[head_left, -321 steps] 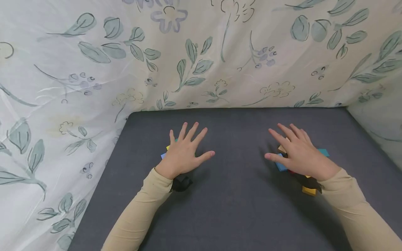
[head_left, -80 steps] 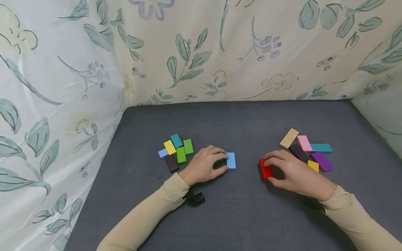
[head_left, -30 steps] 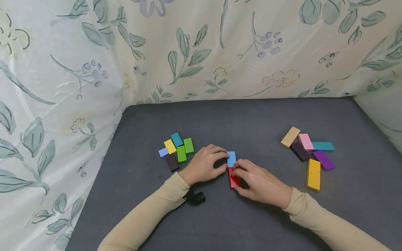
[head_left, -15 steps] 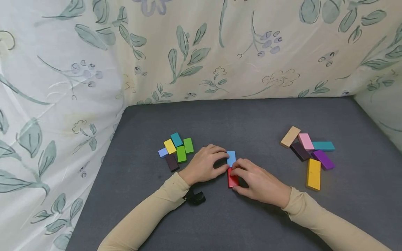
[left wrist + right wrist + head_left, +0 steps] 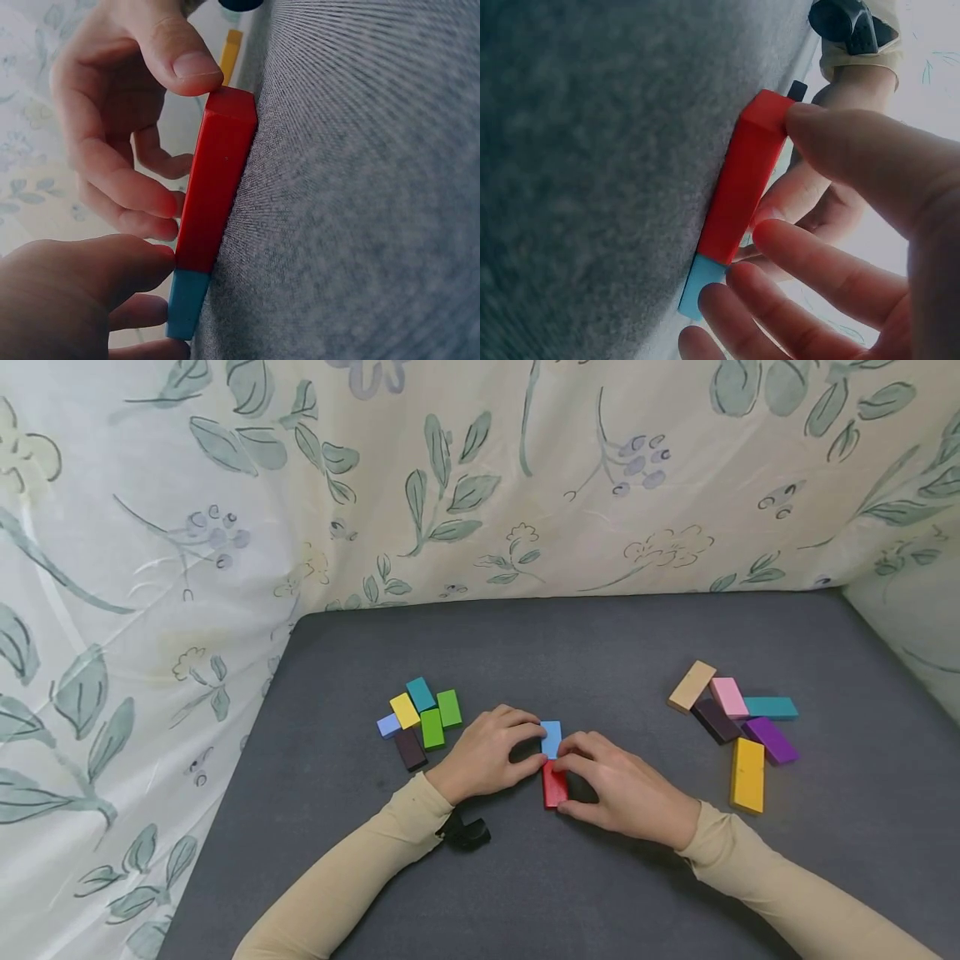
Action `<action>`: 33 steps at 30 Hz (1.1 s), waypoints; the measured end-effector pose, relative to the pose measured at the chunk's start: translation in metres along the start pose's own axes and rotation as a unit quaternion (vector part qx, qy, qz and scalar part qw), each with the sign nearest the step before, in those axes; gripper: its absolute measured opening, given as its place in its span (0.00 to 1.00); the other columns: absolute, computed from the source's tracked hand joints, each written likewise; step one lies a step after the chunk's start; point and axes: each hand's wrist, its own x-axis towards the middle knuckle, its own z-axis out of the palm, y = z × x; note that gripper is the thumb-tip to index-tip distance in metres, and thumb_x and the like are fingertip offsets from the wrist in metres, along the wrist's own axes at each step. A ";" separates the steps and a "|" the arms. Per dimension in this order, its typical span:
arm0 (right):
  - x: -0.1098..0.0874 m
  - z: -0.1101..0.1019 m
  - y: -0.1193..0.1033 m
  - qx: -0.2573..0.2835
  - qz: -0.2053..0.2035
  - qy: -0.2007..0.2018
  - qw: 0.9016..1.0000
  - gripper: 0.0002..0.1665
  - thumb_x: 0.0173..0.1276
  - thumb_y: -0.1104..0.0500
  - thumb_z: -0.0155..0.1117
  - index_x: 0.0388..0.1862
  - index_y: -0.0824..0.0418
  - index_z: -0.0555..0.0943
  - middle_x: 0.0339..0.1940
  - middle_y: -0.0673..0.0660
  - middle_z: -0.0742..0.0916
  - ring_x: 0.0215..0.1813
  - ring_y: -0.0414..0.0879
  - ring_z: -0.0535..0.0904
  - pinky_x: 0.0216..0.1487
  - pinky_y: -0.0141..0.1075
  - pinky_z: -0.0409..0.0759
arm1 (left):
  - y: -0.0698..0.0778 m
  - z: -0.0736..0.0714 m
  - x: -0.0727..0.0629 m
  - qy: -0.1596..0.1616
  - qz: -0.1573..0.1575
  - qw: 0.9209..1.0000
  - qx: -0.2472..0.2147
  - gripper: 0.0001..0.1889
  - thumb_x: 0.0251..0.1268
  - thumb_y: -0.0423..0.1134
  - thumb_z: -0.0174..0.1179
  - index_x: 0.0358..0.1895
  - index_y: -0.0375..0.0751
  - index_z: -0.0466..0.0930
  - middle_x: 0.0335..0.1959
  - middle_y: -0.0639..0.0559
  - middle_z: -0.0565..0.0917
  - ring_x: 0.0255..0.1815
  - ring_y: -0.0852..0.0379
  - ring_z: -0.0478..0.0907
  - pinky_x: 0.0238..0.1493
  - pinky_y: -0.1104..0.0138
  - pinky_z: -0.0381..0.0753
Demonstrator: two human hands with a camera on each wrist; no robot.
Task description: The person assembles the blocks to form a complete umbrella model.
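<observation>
A light blue block [image 5: 551, 739] and a red block [image 5: 555, 785] lie end to end on the dark table, touching. My left hand [image 5: 491, 756] holds the blue block from its left side, fingertips at the far end and thumb close to the joint. From the right, my right hand [image 5: 626, 789] pinches the red block by its long side, thumb at the near end. In the left wrist view the red block [image 5: 217, 180] stands in line with the blue block [image 5: 187, 304]. The right wrist view shows my right thumb and fingertips against the red block [image 5: 742, 180].
Left of my hands lies a cluster of small blocks, among them green [image 5: 432, 729], yellow [image 5: 405, 710] and dark brown [image 5: 410, 749] ones. At right, another group includes a yellow block [image 5: 747, 775], a purple block [image 5: 770, 740] and a tan block [image 5: 692, 686]. Floral cloth [image 5: 525, 485] hangs behind the table.
Earlier both hands were spread over the two block groups. The right hand then brought the red block leftward against the blue block's near end. Over the last second both hands stay almost still.
</observation>
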 end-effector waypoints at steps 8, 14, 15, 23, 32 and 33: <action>0.000 0.000 0.001 -0.001 0.002 -0.003 1.000 0.25 0.54 0.51 0.87 0.47 0.58 0.88 0.51 0.52 0.83 0.49 0.41 0.78 0.46 0.36 0.84 | 0.001 0.000 0.000 -0.002 0.002 1.000 0.001 0.17 0.72 0.51 0.66 0.57 0.48 0.87 0.60 0.51 0.85 0.62 0.52 0.79 0.63 0.54 0.80; 0.000 -0.002 0.000 -0.001 0.004 -0.007 1.000 0.24 0.54 0.50 0.86 0.47 0.58 0.88 0.51 0.52 0.83 0.49 0.41 0.78 0.47 0.37 0.85 | 0.000 0.000 0.001 0.001 0.005 1.000 0.003 0.17 0.72 0.51 0.66 0.57 0.49 0.87 0.60 0.52 0.86 0.63 0.53 0.80 0.63 0.53 0.80; 0.000 -0.002 0.000 -0.001 0.004 -0.007 1.000 0.24 0.54 0.50 0.86 0.47 0.57 0.88 0.51 0.52 0.83 0.49 0.41 0.78 0.47 0.37 0.85 | 0.000 0.000 0.001 0.000 0.005 1.000 0.004 0.17 0.72 0.51 0.66 0.57 0.49 0.87 0.60 0.52 0.86 0.63 0.53 0.80 0.63 0.53 0.80; 0.000 -0.002 0.001 -0.003 -0.001 -0.005 1.000 0.24 0.54 0.50 0.86 0.47 0.58 0.88 0.50 0.51 0.83 0.49 0.41 0.78 0.46 0.36 0.84 | 0.000 0.000 0.001 -0.005 0.002 1.000 0.002 0.19 0.71 0.54 0.66 0.58 0.50 0.87 0.62 0.51 0.84 0.63 0.53 0.80 0.64 0.54 0.80; 0.000 0.000 0.001 0.000 -0.002 -0.007 1.000 0.23 0.55 0.50 0.86 0.47 0.57 0.88 0.50 0.51 0.83 0.48 0.40 0.77 0.46 0.36 0.83 | 0.000 0.002 0.000 0.005 0.032 0.999 -0.015 0.20 0.69 0.53 0.69 0.57 0.48 0.88 0.66 0.50 0.82 0.65 0.53 0.79 0.65 0.55 0.79; 0.000 0.000 0.001 0.000 -0.002 -0.007 1.000 0.23 0.55 0.50 0.86 0.47 0.57 0.88 0.50 0.51 0.83 0.48 0.40 0.77 0.46 0.36 0.83 | 0.000 0.002 0.000 0.006 0.034 0.999 -0.014 0.20 0.69 0.53 0.69 0.57 0.47 0.88 0.66 0.50 0.82 0.66 0.53 0.78 0.65 0.55 0.79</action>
